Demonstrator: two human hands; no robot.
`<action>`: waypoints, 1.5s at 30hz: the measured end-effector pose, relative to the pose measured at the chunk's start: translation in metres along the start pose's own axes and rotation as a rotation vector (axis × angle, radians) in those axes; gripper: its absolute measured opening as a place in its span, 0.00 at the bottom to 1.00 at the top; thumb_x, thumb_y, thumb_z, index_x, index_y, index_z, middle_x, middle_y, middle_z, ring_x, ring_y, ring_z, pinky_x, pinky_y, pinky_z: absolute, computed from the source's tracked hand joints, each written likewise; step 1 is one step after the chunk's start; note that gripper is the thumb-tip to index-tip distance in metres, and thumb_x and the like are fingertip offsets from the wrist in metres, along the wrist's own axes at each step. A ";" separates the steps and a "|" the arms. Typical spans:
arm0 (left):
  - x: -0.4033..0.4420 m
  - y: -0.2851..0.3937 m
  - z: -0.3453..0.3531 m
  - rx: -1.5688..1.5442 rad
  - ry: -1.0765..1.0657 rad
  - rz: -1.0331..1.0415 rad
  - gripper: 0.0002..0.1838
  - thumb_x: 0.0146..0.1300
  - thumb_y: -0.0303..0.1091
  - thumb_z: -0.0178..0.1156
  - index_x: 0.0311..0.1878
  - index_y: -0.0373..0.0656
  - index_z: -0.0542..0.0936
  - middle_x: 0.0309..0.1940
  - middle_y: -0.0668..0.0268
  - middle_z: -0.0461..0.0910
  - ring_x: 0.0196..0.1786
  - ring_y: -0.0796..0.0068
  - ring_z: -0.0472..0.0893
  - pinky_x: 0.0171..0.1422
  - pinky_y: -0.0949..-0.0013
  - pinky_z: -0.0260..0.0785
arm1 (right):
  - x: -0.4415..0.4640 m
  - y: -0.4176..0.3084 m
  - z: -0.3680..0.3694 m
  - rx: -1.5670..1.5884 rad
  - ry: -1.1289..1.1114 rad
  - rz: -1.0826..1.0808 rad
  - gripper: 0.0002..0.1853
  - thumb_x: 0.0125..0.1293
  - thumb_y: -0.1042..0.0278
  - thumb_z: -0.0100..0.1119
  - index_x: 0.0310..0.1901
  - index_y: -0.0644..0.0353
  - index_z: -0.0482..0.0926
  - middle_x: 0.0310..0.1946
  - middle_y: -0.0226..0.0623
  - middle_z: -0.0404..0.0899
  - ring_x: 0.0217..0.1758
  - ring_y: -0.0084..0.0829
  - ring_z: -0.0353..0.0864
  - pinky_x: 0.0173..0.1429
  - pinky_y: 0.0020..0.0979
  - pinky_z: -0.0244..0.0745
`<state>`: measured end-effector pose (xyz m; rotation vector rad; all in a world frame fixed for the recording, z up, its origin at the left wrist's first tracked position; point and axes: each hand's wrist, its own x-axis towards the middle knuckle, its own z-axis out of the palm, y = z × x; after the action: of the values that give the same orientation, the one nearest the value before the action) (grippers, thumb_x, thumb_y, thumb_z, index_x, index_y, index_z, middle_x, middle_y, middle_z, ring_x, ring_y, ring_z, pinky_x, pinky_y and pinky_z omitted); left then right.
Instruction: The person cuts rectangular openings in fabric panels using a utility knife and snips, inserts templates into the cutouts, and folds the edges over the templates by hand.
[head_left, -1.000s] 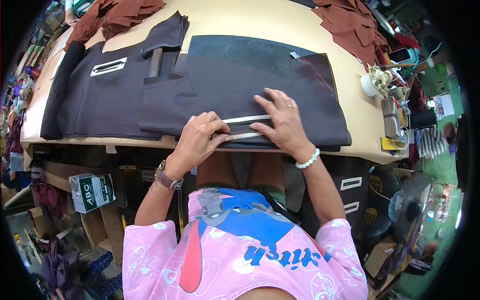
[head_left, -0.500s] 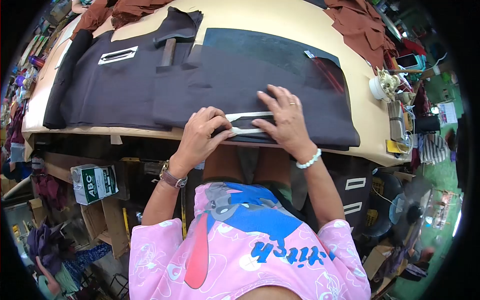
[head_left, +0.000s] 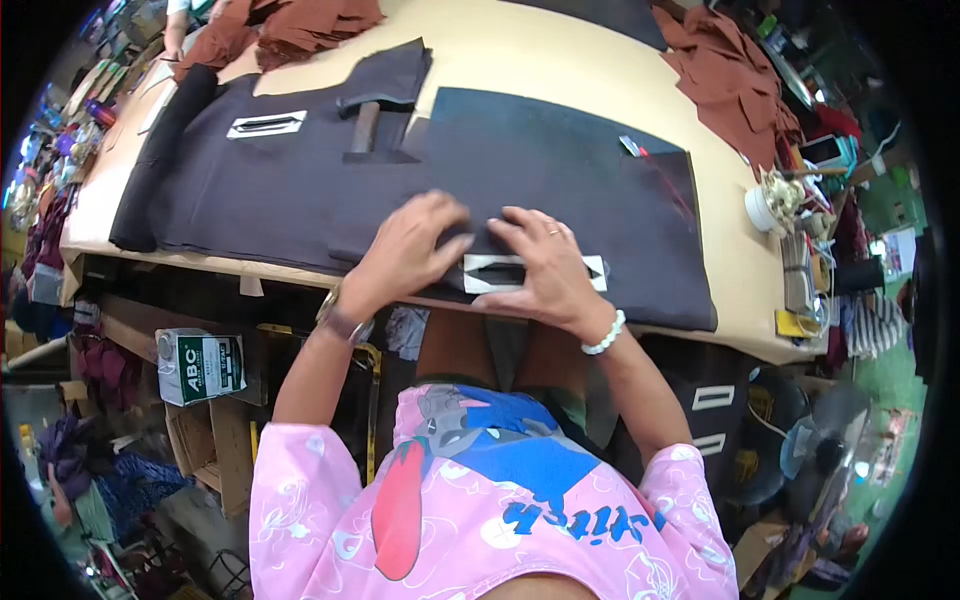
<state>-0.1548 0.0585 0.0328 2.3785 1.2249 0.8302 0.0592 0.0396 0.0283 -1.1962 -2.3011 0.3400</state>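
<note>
White slit strip [head_left: 490, 284] lies on dark cloth [head_left: 600, 200], long axis left-right, partly beneath the nearer right hand [head_left: 545, 268], grip spread. Left hand [head_left: 412, 248]: just off the strip's left end, thumb and fingers parted.

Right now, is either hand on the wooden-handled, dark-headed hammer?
No, the hammer lies on the dark fabric, apart from both the left hand and the right hand.

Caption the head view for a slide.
Right hand over a white-framed slit in dark fabric, left hand beside it, hammer lying beyond.
</note>
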 end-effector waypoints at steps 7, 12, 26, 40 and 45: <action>0.080 -0.049 0.032 0.173 0.157 -0.191 0.15 0.55 0.39 0.62 0.42 0.40 0.80 0.42 0.57 0.80 0.48 0.58 0.78 0.56 0.58 0.66 | 0.071 0.055 -0.024 0.023 0.139 0.111 0.25 0.56 0.55 0.65 0.49 0.66 0.76 0.50 0.46 0.74 0.53 0.45 0.75 0.55 0.38 0.70; 0.067 -0.029 0.013 0.182 0.300 -0.062 0.05 0.54 0.33 0.62 0.33 0.44 0.82 0.30 0.61 0.81 0.39 0.62 0.80 0.48 0.63 0.68 | 0.111 0.071 -0.021 0.025 -0.201 0.200 0.22 0.53 0.62 0.65 0.50 0.61 0.77 0.41 0.49 0.80 0.47 0.47 0.78 0.52 0.41 0.72; 0.038 -0.131 -0.238 0.595 0.257 -0.349 0.12 0.54 0.39 0.64 0.38 0.43 0.84 0.33 0.57 0.83 0.39 0.60 0.82 0.45 0.62 0.71 | 0.193 0.118 -0.089 -0.147 -0.427 0.165 0.10 0.51 0.70 0.56 0.25 0.72 0.77 0.16 0.51 0.74 0.20 0.37 0.77 0.31 0.36 0.74; 0.177 -0.168 -0.301 -0.344 1.265 -0.285 0.15 0.55 0.42 0.63 0.36 0.38 0.81 0.37 0.59 0.81 0.43 0.72 0.77 0.49 0.69 0.67 | 0.314 0.108 -0.139 1.520 0.477 -0.034 0.16 0.69 0.63 0.50 0.51 0.65 0.75 0.47 0.40 0.77 0.51 0.31 0.76 0.52 0.32 0.74; 0.107 -0.238 -0.306 -0.260 1.179 0.045 0.15 0.55 0.38 0.62 0.41 0.38 0.81 0.39 0.61 0.81 0.43 0.74 0.78 0.45 0.73 0.68 | 0.280 0.076 -0.114 1.269 0.630 -0.110 0.14 0.65 0.71 0.55 0.51 0.67 0.77 0.49 0.36 0.78 0.50 0.25 0.76 0.54 0.28 0.73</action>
<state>-0.4488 0.2920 0.1784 1.6222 1.2442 2.3948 0.0415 0.3099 0.1822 -0.3925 -1.1508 0.9978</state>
